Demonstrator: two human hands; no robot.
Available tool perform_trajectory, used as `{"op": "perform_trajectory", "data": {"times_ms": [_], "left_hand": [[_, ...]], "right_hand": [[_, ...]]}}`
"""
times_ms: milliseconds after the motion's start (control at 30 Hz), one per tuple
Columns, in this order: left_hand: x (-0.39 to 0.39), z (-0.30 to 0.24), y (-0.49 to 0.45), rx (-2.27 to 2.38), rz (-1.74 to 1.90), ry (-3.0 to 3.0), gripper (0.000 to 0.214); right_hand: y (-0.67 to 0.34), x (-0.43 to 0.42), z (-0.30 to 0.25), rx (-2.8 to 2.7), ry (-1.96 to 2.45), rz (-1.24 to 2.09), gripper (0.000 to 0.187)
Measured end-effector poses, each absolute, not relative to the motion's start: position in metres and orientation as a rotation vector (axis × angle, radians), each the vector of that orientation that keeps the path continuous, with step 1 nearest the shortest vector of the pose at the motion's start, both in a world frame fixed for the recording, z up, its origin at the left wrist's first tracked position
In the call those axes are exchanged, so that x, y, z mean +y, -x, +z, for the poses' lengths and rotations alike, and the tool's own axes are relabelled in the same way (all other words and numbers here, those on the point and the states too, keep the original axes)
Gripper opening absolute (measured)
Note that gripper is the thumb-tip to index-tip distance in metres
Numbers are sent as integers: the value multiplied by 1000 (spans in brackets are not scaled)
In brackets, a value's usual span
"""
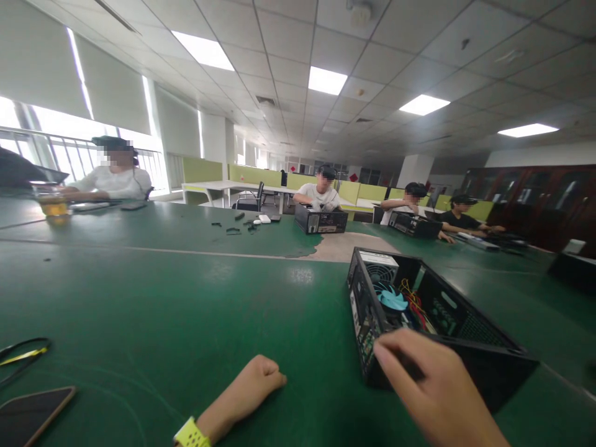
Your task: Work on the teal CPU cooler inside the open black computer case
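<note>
My left hand (259, 380) rests on the green tabletop (186, 310) in a loose fist, with nothing visible in it. A yellow-green watch band (190, 433) circles that wrist. To the right lies an open black computer case (358, 310), its upper side uncovered. Inside it a light-blue fan (393, 299), a power supply (379, 264) and red and yellow wires (416, 304) show. Over the case's near corner is my right hand (428, 372), thumb and fingertips brought together in a pinch. Whatever may be between those fingertips is too small or hidden to make out.
At left lie a dark phone-like slab (35, 413) and a black cable (28, 354). Small black parts (239, 223) sit farther back. Across the table, several people work, two behind other computer cases (321, 220). A cup of amber liquid (54, 202) stands far left.
</note>
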State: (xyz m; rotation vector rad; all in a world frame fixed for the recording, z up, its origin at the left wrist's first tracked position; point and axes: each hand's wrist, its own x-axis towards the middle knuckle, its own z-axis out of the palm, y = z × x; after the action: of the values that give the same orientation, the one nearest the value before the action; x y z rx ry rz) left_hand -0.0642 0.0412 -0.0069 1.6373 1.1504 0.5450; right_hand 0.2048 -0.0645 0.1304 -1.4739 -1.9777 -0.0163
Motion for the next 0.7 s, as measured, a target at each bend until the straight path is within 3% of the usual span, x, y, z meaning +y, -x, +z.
{"op": "perform_trajectory", "data": {"times_ms": [133, 300, 367, 533, 700], "left_hand": [[34, 3, 65, 1119, 553, -1742, 43], [31, 55, 36, 1063, 626, -2168, 20], [40, 83, 13, 980, 631, -2444, 28], [76, 136, -46, 561, 608, -3137, 71], [66, 155, -59, 419, 36, -3439, 48]], "right_hand": [[-241, -14, 123, -1806, 1970, -450, 41], [-263, -1, 79, -1815, 1741, -828, 47], [-267, -5, 73, -1831, 1653, -855, 45], [-283, -35, 67, -1952, 1296, -755, 31], [-303, -72, 69, -2156, 986, -547, 29]]}}
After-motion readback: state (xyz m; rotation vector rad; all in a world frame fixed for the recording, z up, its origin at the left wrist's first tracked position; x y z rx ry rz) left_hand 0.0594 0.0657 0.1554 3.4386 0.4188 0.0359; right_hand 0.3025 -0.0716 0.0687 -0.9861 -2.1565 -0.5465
